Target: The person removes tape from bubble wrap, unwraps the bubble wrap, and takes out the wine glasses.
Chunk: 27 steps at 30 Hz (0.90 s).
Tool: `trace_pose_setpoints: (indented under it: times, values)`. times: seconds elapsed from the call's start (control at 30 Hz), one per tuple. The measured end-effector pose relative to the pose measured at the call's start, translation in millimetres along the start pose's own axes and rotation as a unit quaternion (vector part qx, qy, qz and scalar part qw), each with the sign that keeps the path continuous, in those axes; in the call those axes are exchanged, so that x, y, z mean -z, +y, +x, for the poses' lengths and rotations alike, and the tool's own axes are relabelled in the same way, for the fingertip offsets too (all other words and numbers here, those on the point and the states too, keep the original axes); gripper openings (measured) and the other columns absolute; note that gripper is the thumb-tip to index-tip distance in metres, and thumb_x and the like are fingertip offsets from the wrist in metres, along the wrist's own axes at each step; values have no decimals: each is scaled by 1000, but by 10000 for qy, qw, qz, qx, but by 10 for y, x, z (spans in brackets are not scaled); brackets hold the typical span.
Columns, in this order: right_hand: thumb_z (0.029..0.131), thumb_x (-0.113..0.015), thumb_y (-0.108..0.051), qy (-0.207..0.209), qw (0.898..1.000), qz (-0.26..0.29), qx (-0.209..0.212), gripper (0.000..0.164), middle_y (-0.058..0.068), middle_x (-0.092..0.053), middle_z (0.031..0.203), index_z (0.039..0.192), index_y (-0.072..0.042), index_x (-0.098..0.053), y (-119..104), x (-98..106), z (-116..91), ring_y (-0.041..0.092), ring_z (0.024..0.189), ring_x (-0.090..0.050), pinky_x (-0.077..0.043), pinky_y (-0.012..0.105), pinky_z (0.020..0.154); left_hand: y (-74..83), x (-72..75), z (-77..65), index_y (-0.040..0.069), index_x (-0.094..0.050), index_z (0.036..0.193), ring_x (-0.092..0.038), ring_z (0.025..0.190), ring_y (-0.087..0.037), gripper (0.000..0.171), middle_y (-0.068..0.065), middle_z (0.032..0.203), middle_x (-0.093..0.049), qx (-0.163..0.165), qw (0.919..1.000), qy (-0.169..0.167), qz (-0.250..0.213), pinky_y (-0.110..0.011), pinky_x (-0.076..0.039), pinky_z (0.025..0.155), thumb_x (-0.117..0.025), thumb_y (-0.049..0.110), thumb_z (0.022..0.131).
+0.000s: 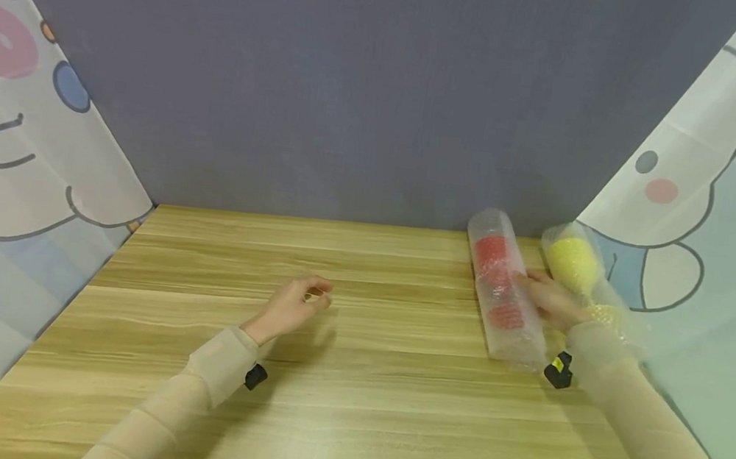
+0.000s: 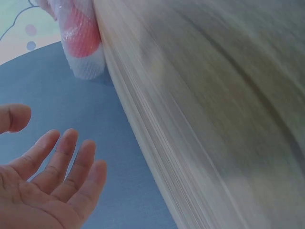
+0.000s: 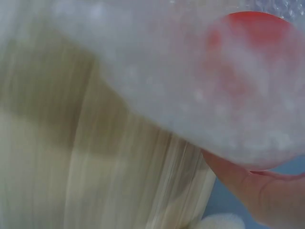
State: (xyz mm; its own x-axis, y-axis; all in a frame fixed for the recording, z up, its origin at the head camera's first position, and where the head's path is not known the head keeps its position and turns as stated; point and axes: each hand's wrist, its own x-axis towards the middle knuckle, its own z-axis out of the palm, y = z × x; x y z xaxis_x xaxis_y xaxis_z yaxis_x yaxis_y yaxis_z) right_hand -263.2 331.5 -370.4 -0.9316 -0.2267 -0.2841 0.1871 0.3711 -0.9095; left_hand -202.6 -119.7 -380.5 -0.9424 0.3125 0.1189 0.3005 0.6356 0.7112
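Observation:
Toward the back right of the table, a red goblet-shaped thing in bubble wrap [image 1: 498, 290] lies lengthwise toward the back wall. My right hand [image 1: 548, 295] grips it from its right side. In the right wrist view, a finger [image 3: 233, 179] presses against the edge of the cloudy wrap [image 3: 162, 95]; the other fingers are hidden. My left hand [image 1: 294, 304] hovers over the middle of the table, holding nothing, its fingers [image 2: 64, 157] loosely bent and spread. The left wrist view also catches the wrapped red thing [image 2: 81, 38] at its top left.
A yellow goblet-shaped thing in bubble wrap [image 1: 574, 264] lies right of the red one, partly behind my right arm. The wooden table [image 1: 357, 406] meets a grey wall [image 1: 353, 110] at the back. Cartoon-printed cloth [image 1: 714, 366] hangs along both sides.

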Motion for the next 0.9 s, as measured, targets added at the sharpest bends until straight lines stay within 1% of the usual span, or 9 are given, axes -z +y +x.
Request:
trace_pose_setpoints:
  times: [0.13,0.3,0.4,0.47,0.53,0.6,0.7,0.8,0.9]
  values:
    - [99,-32,-33,-86,10000,-15,28,67,1,-52,105,142,11,-6,-41,-114,13,1,87,-54,-48,24,81,32,-27,-6,4,-58,119,-58,107,-27,32,-10,116,-62,-69,10000,1,3,-43,-47,92,-56,17,90]
    - [99,-31,-32,-71,10000,-61,13,65,23,-45,124,143,8,-5,-81,-256,40,2,89,-54,-48,26,84,79,-58,-18,4,-59,118,-59,105,-26,31,-10,115,-63,-146,9999,17,11,-41,-48,91,-58,16,89]
    - [99,-32,-31,-154,9998,-106,58,65,27,-41,128,143,9,-6,-109,-326,42,4,90,-54,-48,28,87,109,-89,-25,5,-60,117,-59,105,-24,31,-8,116,-63,-104,9999,-9,48,-39,-48,91,-57,18,89]
    - [100,-31,-30,-235,9996,-127,79,64,28,-41,128,142,11,-6,-131,-373,38,7,93,-54,-48,33,91,129,-115,-30,5,-60,117,-59,106,-23,31,-6,116,-63,-93,9999,-35,54,-38,-49,90,-57,19,89]
    - [100,-30,-30,-317,9994,-151,70,64,30,-39,130,142,12,-4,-154,-421,30,16,102,-54,-45,40,96,157,-145,-32,6,-60,118,-58,106,-22,32,-5,116,-62,-53,9999,-97,43,-38,-48,91,-57,20,89]
    - [100,-29,-30,-400,9991,-165,46,66,34,-31,136,141,12,0,-172,-462,24,27,113,-48,-39,47,102,183,-184,-21,7,-59,120,-57,107,-22,33,-4,118,-62,-41,9998,-190,-9,-38,-48,92,-56,20,89]
    - [100,-27,-31,-460,9989,-119,-36,67,35,-21,142,141,11,7,-191,-498,20,39,128,-32,-28,53,108,222,-266,35,7,-57,123,-56,109,-21,35,-4,120,-61,-25,9989,-419,-187,-38,-46,94,-55,20,90]
    - [100,-27,-31,-437,9989,-115,-105,68,35,-19,142,141,11,8,-206,-515,20,42,130,-27,-27,55,108,267,-381,131,6,-55,125,-55,110,-21,36,-5,122,-59,-29,9963,-728,-452,-39,-45,95,-52,21,92]
    - [100,-27,-32,-421,9989,-151,-145,68,34,-21,142,141,11,6,-213,-526,22,41,128,-29,-29,54,107,346,-526,255,5,-52,127,-54,112,-23,38,-7,124,-57,85,9909,-1062,-828,-39,-46,94,-51,21,93]
